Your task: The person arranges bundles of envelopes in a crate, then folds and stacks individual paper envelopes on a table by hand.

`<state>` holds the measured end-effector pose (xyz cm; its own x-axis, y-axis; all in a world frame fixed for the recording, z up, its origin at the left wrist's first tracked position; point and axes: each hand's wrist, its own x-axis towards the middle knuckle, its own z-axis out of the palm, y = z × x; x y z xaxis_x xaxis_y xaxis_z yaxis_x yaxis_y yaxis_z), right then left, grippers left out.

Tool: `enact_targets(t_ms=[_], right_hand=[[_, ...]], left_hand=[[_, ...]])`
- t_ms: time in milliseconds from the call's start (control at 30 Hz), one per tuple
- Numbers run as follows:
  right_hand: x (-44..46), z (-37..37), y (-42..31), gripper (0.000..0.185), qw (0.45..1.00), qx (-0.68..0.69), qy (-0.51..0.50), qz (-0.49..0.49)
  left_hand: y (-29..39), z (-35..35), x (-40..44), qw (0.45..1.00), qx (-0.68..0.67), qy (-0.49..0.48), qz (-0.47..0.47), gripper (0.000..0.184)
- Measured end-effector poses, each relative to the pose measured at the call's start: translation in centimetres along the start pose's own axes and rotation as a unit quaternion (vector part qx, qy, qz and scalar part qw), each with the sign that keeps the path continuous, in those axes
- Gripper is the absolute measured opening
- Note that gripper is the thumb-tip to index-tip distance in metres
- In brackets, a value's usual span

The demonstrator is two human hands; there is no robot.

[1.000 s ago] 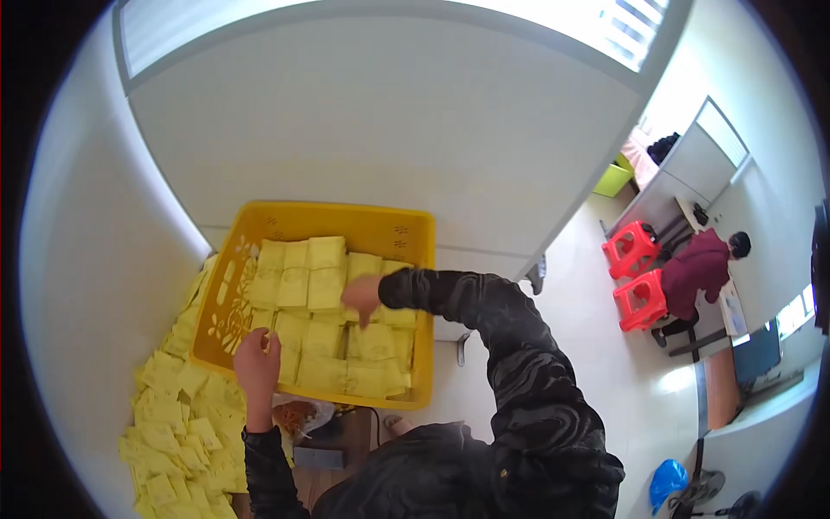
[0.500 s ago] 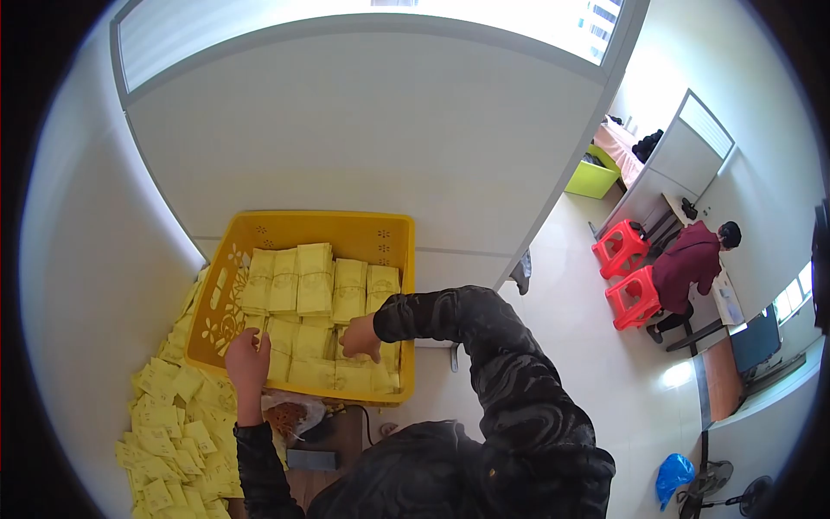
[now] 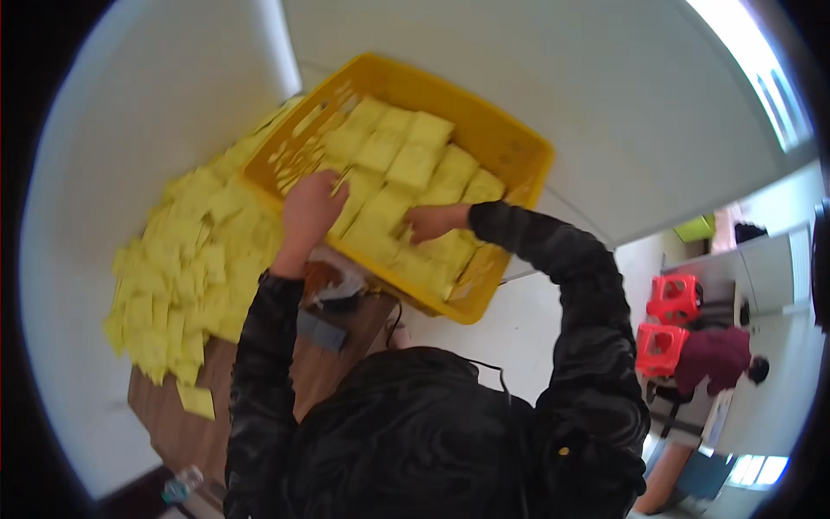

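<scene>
A yellow plastic crate (image 3: 462, 313) holds rows of banded bundles of yellow paper packets (image 3: 413, 164). My left hand (image 3: 311, 210) is over the crate's near left side, fingers loosely bent and somewhat apart beside a bundle; I see nothing held in it. My right hand (image 3: 432, 222) reaches in from the right, its fingers curled down against the bundles near the middle. Whatever those fingertips grip is hidden and slightly blurred. Both forearms wear dark, patterned sleeves.
Left of the crate, loose yellow packets (image 3: 186, 268) lie heaped on a brown wooden table (image 3: 169, 424). A grey block (image 3: 322, 330) and a clear plastic bag (image 3: 346, 284) sit by the crate's front. Far right, a person (image 3: 713, 359) sits near red stools (image 3: 661, 349).
My view has tilted and swung left, so the crate appears rotated and higher and more of the packet heap and table shows. Both hands remain over the crate.
</scene>
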<state>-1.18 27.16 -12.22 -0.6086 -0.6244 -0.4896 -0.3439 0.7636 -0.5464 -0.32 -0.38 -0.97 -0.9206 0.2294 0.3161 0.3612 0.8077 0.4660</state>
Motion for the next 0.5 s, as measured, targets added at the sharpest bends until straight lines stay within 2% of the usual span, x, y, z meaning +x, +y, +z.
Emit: enact_targets(t_ms=[33,67,200,233,367,500], right_hand=[[0.0,-0.6,0.0,0.041,0.997,0.057,-0.024,0.049],[0.4,-0.5,-0.8,0.041,0.997,0.056,-0.039,0.037],[0.9,-0.8,-3.5,0.044,0.975,0.094,-0.133,0.15],[0.8,-0.6,-4.1,0.044,0.975,0.095,-0.137,0.147],[0.1,1.0,-6.3,0.047,0.951,0.252,-0.072,0.162],[-0.1,1.7,-6.4,0.048,0.956,0.274,-0.031,0.095]], left_hand=[[-0.2,0.1,0.1,1.0,0.021,-0.004,0.001,0.033],[0.1,-0.1,-0.1,1.0,0.023,0.003,0.007,0.032],[0.8,-0.8,-0.1,0.999,0.048,-0.009,0.006,0.031],[0.9,-0.8,-0.1,0.999,0.05,-0.011,0.002,0.031],[1.0,-0.9,0.1,1.0,0.016,0.003,0.002,0.03],[0.6,-0.5,0.0,1.0,0.014,0.008,0.004,0.03]])
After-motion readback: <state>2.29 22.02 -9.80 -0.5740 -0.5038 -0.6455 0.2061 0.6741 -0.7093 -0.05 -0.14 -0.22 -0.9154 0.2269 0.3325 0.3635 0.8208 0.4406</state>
